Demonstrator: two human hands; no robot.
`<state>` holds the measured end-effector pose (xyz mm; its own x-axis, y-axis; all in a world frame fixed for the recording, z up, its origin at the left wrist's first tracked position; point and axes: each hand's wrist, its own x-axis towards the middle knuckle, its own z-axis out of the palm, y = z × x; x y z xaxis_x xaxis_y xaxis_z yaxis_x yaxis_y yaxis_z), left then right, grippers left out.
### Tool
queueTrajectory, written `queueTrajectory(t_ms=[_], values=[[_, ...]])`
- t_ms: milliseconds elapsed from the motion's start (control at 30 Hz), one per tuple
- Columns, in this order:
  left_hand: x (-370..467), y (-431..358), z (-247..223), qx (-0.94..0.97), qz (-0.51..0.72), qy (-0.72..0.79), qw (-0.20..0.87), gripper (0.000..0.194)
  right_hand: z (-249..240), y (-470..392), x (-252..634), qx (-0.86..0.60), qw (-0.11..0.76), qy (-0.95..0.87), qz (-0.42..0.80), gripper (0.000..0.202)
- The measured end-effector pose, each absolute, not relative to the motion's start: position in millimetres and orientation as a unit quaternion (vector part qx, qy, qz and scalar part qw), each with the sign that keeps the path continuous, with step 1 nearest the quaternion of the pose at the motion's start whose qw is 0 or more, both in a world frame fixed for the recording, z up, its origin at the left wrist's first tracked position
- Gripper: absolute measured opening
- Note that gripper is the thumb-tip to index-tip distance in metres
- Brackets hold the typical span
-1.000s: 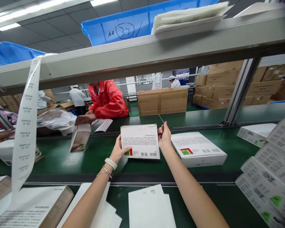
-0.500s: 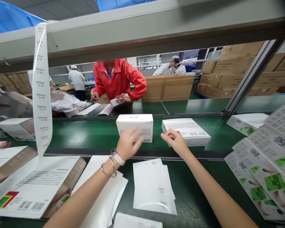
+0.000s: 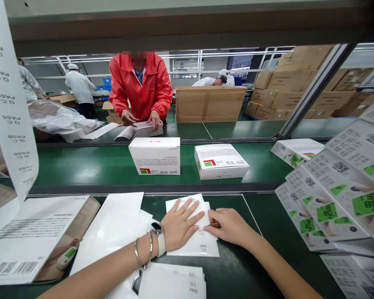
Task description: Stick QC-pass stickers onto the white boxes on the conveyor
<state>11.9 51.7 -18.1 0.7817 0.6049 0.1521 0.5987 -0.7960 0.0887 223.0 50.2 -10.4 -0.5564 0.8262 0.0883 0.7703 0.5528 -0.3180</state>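
My left hand [image 3: 182, 226] lies flat with its fingers spread on a small stack of white Q.C. PASS label sheets [image 3: 202, 250]. A watch and bangles are on that wrist. At the right edge of the same stack, my right hand [image 3: 229, 226] is closed in a pinch. A small dark bit shows between its thumb and fingers, too little to name. More label sheets [image 3: 174, 282] lie nearer to me. Larger blank white sheets [image 3: 118, 224] are left of my left hand. Beyond my hands, a white printed box [image 3: 156, 157] stands upright and another white box [image 3: 221, 160] lies flat.
A long label strip [image 3: 12, 108] hangs at left above a large printed carton [image 3: 34, 232]. Folded printed cartons [image 3: 333, 195] pile up at right. Across the green belt [image 3: 81, 164], a person in red [image 3: 140, 91] handles a box. A metal beam [image 3: 187, 31] crosses overhead.
Both my hands have come down and back from near the boxes onto the label sheets. My view has tilted downward. The person in red now has a box under their hands.
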Motion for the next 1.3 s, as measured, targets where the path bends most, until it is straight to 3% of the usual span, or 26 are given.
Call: queueTrajectory(t_ms=[133, 367, 567, 900, 1133, 1300], values=[[12, 52, -19, 0.943, 0.087, 0.322, 0.015, 0.043, -9, 43, 215, -0.454, 0.143, -0.869, 0.136, 0.024], [12, 51, -14, 0.941, 0.076, 0.330, 0.015, 0.042, 23, 62, 244, -0.437, 0.250, -0.770, 0.392, 0.029], [22, 100, 27, 0.927, 0.139, 0.343, -0.061, 0.042, 55, 157, 292, -0.485, 0.320, -0.754, 0.306, 0.032], [32, 189, 27, 0.928, 0.151, 0.329, -0.085, 0.042, 43, 232, 263, -0.440, 0.235, -0.810, 0.309, 0.037], [15, 189, 23, 0.928, 0.120, 0.336, -0.104, 0.041, 49, 243, 248, -0.442, 0.192, -0.855, 0.192, 0.034], [4, 194, 26, 0.929, 0.115, 0.329, -0.125, 0.045, 50, 249, 261, -0.532, 0.216, -0.813, 0.099, 0.028]])
